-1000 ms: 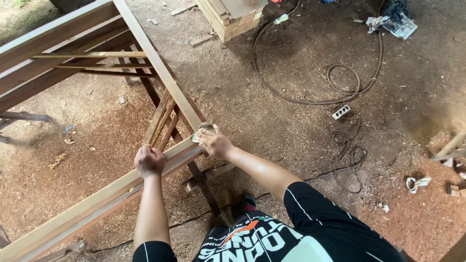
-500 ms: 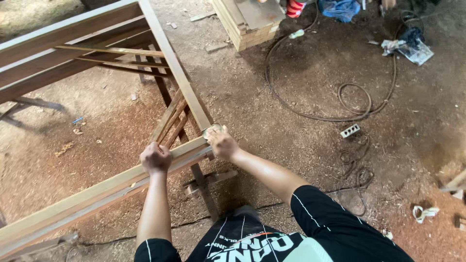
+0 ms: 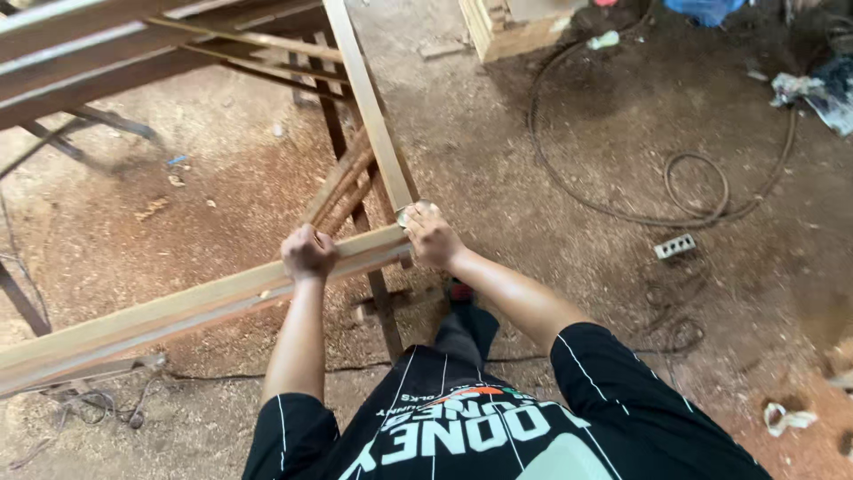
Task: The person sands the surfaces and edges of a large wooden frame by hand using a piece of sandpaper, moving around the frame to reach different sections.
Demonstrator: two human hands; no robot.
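Observation:
A large pale wooden frame (image 3: 178, 307) stands on legs over a dirt floor, its near rail running from lower left up to a corner at the centre. My left hand (image 3: 307, 252) is closed over the top of that near rail. My right hand (image 3: 430, 234) presses a small folded pad, probably sandpaper (image 3: 410, 212), against the frame's corner where the near rail meets the side rail (image 3: 369, 107). Both forearms reach forward from my black printed shirt.
Several loose wooden slats (image 3: 342, 191) lean under the corner. A dark cable (image 3: 675, 191) coils across the sawdust floor on the right beside a white power strip (image 3: 675, 246). A wooden block stack (image 3: 511, 27) sits at the top, rags (image 3: 822, 89) at far right.
The view has drifted so the frame's corner and both hands sit slightly higher and more central. My right hand has shifted a little along the corner; my left hand keeps its hold.

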